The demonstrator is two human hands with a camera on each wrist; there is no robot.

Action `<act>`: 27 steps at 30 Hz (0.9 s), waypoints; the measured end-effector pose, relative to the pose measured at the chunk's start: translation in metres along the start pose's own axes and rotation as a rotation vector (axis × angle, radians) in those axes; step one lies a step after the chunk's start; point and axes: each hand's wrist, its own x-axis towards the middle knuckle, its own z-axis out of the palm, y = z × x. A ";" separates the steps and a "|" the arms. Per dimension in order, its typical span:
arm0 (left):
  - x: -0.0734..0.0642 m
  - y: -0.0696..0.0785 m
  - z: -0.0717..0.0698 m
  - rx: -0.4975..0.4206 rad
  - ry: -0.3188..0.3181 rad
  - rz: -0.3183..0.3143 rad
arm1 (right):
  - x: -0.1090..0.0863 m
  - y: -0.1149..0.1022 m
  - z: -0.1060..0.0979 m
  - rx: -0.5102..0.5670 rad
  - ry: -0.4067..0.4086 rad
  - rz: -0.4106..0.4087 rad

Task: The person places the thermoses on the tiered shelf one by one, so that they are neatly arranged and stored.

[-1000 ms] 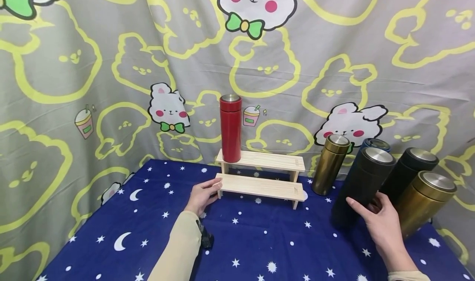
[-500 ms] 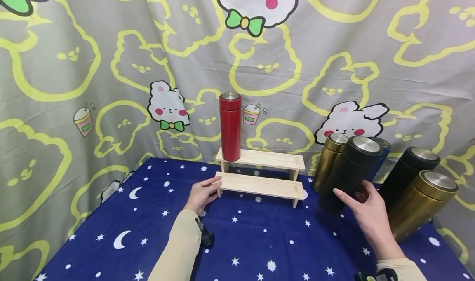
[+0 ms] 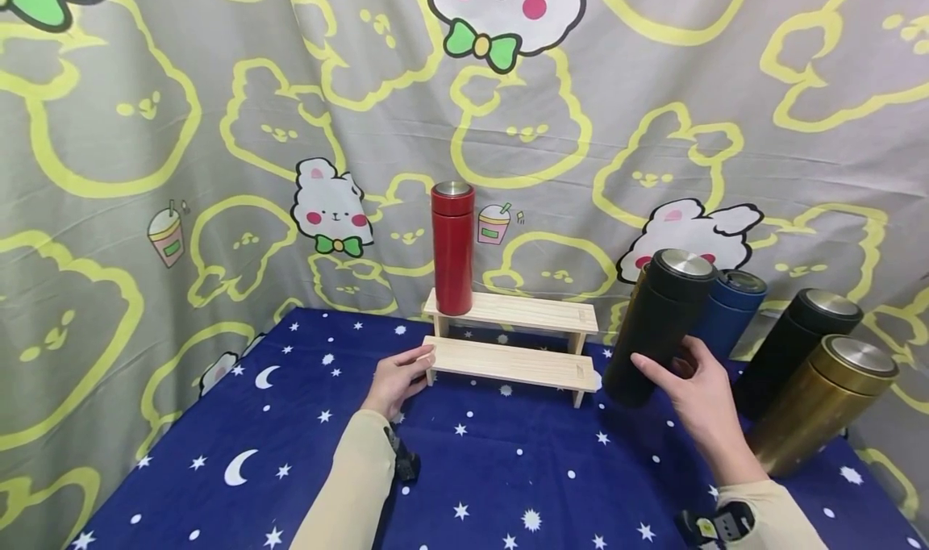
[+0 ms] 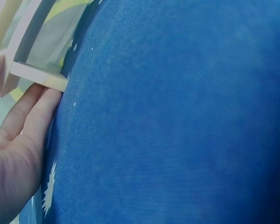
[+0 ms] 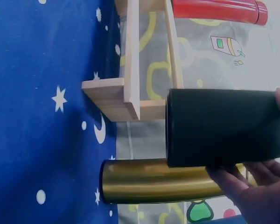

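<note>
My right hand grips a black thermos flask with a steel-topped lid, thumb on the near side and fingers round the right. In the right wrist view the flask's bottom hangs clear above the cloth, close to the right end of a two-tier wooden stand. My left hand holds the left end of the stand's lower tier, thumb on the board and fingers against the leg. On the upper tier, at the left, a red thermos flask stands upright.
A slim gold flask stands behind the held one and is mostly hidden in the head view. To its right are a blue flask, another black flask and a wide gold flask. A patterned curtain backs the blue cloth.
My right hand has carried the black flask leftward and a little up, from beside the other flasks to in front of the slim gold one. My left hand stays on the stand.
</note>
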 end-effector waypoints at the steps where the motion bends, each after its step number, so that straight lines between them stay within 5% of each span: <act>1: 0.000 0.000 0.000 0.000 0.001 -0.003 | 0.001 -0.001 0.000 -0.004 -0.001 -0.004; 27: 0.001 -0.001 0.000 -0.012 -0.002 0.003 | 0.027 -0.038 0.044 0.059 -0.018 -0.122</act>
